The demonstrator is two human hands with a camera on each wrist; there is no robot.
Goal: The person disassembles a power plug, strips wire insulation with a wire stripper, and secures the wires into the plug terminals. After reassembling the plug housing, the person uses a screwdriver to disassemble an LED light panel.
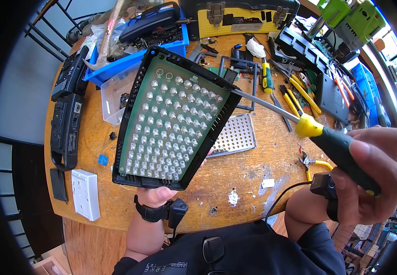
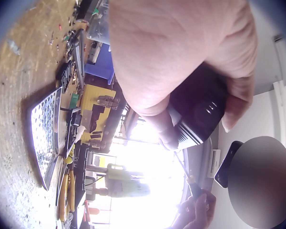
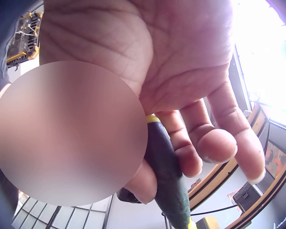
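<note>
My left hand [image 1: 156, 196] grips a black plastic housing [image 2: 207, 98] from below, raised over the bench and tilted toward me. Inside it lies a green circuit board [image 1: 136, 137] covered with rows of clear LEDs. My right hand [image 1: 377, 167] pinches the dark green handle of a screwdriver [image 1: 338, 146] with a yellow collar. The tip of its long shaft meets the housing's upper right edge. In the right wrist view, thumb and fingers hold the screwdriver handle [image 3: 169, 167], while the outer fingers are loosely bent. Most of the left fingers are hidden behind the housing in the head view.
A perforated reflector plate [image 1: 237, 133] lies on the wooden bench [image 1: 216, 197] behind the housing. Pliers with yellow handles [image 1: 320, 164], a white box [image 1: 85, 195], a blue crate [image 1: 116, 68] and a yellow-and-black toolbox [image 1: 235, 27] surround it. A green drill press [image 1: 354, 23] stands back right.
</note>
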